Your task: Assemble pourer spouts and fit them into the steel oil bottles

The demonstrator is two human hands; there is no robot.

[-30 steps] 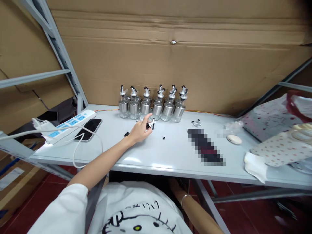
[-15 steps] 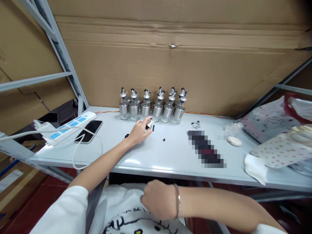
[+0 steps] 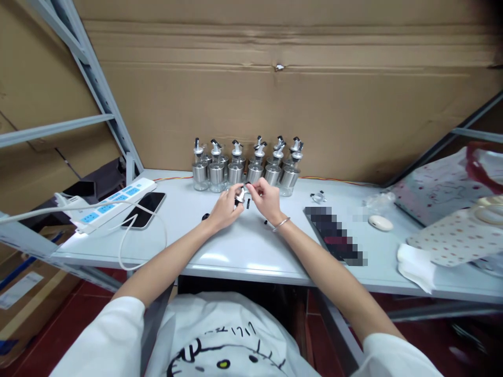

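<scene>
My left hand (image 3: 225, 210) is closed around a silver-and-black pourer spout (image 3: 240, 196), held just above the table. Close to its tip, my right hand (image 3: 268, 201) pinches a small black piece (image 3: 247, 184); I cannot tell whether the piece touches the spout. Below the fingers lies a short black strip (image 3: 248, 203). A tiny black part (image 3: 265, 222) rests by my right wrist, and a dark round piece (image 3: 205, 216) is partly hidden behind my left wrist. Several glass bottles (image 3: 216, 174) with steel bands and spouts stand in rows behind my hands.
On the left are a white power strip (image 3: 118, 201) with cables and a phone (image 3: 147, 209). To the right lie a clear-and-metal fitting (image 3: 318, 197), a dark blurred-out flat object (image 3: 334, 235), a white oval case (image 3: 380, 223) and patterned bags (image 3: 444, 238). Cardboard (image 3: 314, 115) closes off the back.
My right hand has come up from my lap to beside the spout and now pinches a small black piece. My left hand still holds the spout in nearly the same place.
</scene>
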